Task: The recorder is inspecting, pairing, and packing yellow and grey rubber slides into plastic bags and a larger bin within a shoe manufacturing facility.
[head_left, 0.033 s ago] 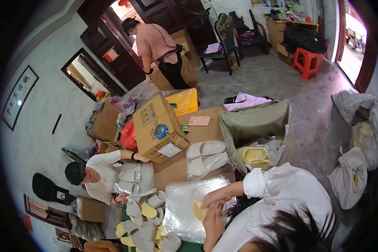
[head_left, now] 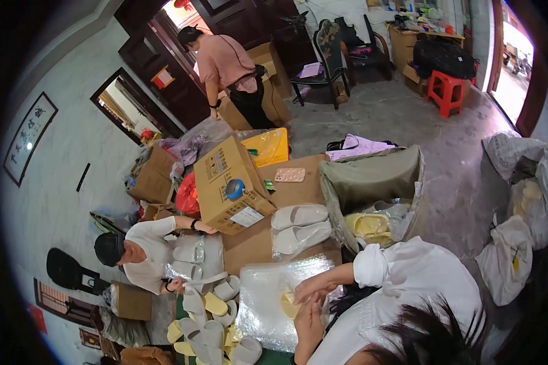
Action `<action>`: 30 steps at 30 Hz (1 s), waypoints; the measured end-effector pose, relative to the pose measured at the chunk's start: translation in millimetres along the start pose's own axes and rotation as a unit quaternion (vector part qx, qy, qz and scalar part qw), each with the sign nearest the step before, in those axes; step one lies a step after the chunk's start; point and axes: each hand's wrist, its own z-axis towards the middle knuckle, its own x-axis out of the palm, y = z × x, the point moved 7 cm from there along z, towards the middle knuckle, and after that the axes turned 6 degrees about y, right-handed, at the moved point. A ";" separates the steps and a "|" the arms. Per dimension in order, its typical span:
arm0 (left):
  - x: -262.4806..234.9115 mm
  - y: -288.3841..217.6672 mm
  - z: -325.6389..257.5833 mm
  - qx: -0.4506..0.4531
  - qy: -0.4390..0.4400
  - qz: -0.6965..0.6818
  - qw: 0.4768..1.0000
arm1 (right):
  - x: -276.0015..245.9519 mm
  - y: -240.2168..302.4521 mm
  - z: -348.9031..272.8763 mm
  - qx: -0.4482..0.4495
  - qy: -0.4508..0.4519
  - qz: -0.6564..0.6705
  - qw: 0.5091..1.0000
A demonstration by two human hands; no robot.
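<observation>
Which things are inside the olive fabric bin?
In the bin, yellow slippers and clear plastic wrapping are visible. Anything beneath them is covered, so I cannot tell.

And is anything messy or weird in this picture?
The heap of grey and yellow slippers at the bottom looks messy: they overlap and point different ways, while the wrapped grey pair lies neatly side by side. I see nothing spilled or broken.

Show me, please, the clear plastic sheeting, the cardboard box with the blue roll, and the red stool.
Clear plastic sheeting [head_left: 260,304]: head view, bare left part.
Cardboard box [head_left: 215,188]: head view, broad printed face.
Red stool [head_left: 446,79]: head view, its seat.
</observation>
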 end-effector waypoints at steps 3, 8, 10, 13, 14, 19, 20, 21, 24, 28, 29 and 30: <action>-1.6 -1.3 -2.2 0.011 0.012 0.021 1.000 | -4.8 -1.2 3.9 0.009 -0.012 -0.097 0.995; -2.8 -9.3 0.5 0.047 0.004 -0.001 0.999 | -39.7 3.5 17.2 -0.095 -0.074 -0.039 0.992; -7.5 -17.2 0.4 0.082 -0.003 0.003 0.997 | -50.2 16.4 10.8 -0.124 -0.090 -0.016 0.988; -28.0 -10.0 -1.8 0.130 -0.105 -0.024 0.986 | -45.3 55.8 -11.0 -0.197 -0.093 0.036 0.975; -39.8 -16.7 -1.4 0.159 -0.186 0.001 0.970 | -48.3 63.5 -18.4 -0.195 -0.093 0.035 0.976; -73.1 119.0 -0.9 -0.014 -0.370 -0.103 0.923 | -100.1 92.4 -35.6 -0.340 -0.058 0.247 0.906; -67.4 169.8 -1.3 -0.101 -0.311 -0.103 0.939 | -109.2 87.7 -29.6 -0.334 -0.052 0.246 0.909; -57.2 210.6 -4.6 -0.147 -0.225 0.056 0.961 | -126.5 77.5 -22.9 -0.324 -0.106 0.293 0.893; 2.5 265.1 -23.9 -0.334 -0.035 0.251 0.908 | -223.9 5.5 2.1 -0.287 -0.188 0.452 0.823; 59.1 296.2 -41.5 -0.406 0.127 0.245 0.871 | -291.8 -61.2 33.0 -0.239 -0.409 0.431 0.768; 65.4 289.6 -39.6 -0.406 0.130 0.241 0.872 | -303.3 -62.3 33.1 -0.240 -0.413 0.431 0.765; 67.4 302.5 -44.3 -0.410 0.126 0.238 0.872 | -298.8 -48.4 48.3 -0.283 -0.313 0.452 0.786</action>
